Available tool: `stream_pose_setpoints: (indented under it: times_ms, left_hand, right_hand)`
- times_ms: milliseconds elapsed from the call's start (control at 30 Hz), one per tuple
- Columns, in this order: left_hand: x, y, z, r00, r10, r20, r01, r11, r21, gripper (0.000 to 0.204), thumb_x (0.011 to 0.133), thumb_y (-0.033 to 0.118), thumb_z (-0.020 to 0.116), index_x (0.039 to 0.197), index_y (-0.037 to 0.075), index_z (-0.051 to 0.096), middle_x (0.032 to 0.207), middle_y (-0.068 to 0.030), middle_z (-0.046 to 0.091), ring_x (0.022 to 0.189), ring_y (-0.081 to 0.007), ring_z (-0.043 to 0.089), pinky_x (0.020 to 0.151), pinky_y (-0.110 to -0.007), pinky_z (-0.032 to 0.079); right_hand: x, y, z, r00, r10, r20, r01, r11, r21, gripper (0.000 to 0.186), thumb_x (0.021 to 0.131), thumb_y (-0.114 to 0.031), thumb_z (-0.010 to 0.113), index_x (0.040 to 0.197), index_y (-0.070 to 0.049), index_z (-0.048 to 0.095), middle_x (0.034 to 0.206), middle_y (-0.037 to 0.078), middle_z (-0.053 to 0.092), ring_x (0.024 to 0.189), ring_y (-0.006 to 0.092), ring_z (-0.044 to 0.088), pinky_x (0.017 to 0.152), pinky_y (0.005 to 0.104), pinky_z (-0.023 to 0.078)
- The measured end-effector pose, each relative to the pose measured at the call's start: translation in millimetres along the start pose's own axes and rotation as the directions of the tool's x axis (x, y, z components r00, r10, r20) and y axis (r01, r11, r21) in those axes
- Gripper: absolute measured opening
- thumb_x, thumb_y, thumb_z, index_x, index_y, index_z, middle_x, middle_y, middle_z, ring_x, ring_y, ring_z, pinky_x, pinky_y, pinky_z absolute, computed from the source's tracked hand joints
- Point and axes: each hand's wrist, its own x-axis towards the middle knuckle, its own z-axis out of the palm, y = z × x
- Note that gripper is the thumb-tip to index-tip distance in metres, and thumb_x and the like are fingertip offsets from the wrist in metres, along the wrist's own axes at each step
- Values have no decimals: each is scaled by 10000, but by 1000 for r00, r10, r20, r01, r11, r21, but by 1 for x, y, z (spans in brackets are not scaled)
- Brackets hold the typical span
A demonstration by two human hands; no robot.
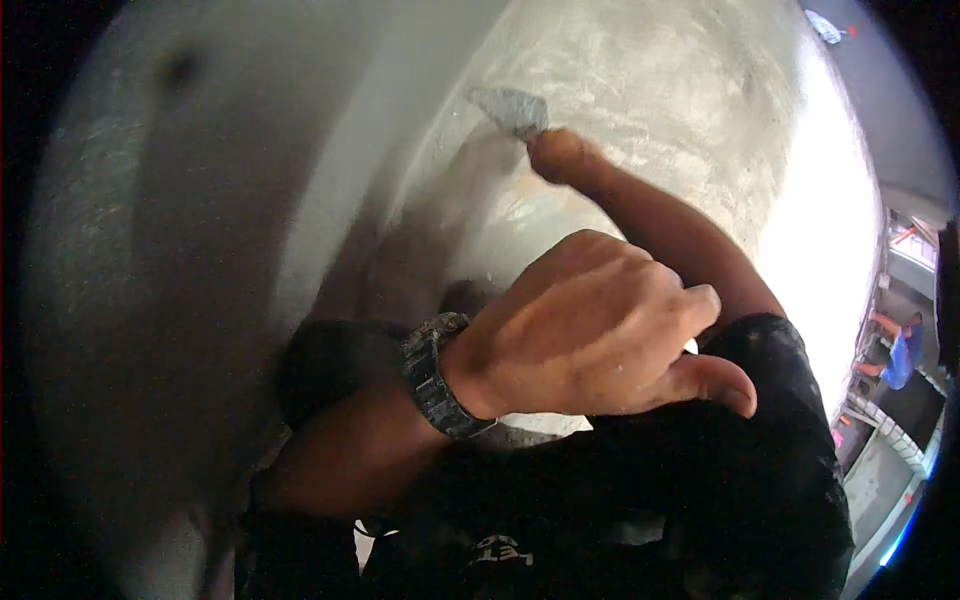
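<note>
My right hand [560, 155] grips a grey, plaster-caked trowel [512, 110], held at the pale plastered wall [660, 90] in the upper middle. Much closer to the camera, my left hand [575, 325], with a dark watch [435, 380] on its wrist, is across the centre, back of the hand showing. Its fingers are curled with the thumb out, and whatever they may hold is hidden. It partly covers the right forearm. Shadows of the arms fall on the wall left of the trowel.
Darker grey wall [200, 250] fills the left side. At the far right, beyond a bright band, another person in blue [902, 350] is among pipes and pale boards [878, 460]. A small pale object with a red part [825, 28] is at the top right.
</note>
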Motion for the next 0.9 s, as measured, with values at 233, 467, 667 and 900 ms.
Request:
stream_pose_setpoints:
  times_ms: [233,467,667,900]
  left_hand:
    - [-7,-1,3,999,-9,-31,12,996,90,595,861,561,607,557,63,494,424,-101,480,389,-212,539,411,-333,422]
    - [-5,0,10,969,-169,180,166,986,31,628,824,644,568,646,44,513,553,-150,533,552,-365,598,517,-443,467]
    - [-7,-4,11,996,-66,68,65,998,8,567,897,533,579,597,58,500,434,-111,491,417,-234,567,446,-337,445]
    - [3,3,12,1000,-17,4,17,1000,-20,536,874,505,624,604,56,510,441,-133,498,446,-264,597,449,-365,454]
  right_hand:
    - [-32,-37,-47,981,-158,108,151,986,78,325,969,-228,414,1176,-98,627,1125,175,655,1052,345,636,903,478,513]
    - [28,105,-41,957,289,12,-278,906,321,381,932,-93,361,1268,-47,535,876,228,682,711,328,702,591,457,574]
    - [27,91,-55,907,403,121,-395,717,574,396,1009,-254,315,1139,11,580,862,249,667,682,334,697,557,406,601]
    - [21,60,11,984,-139,-114,116,976,-186,357,982,-207,366,1055,27,625,884,258,664,747,362,685,649,478,564]
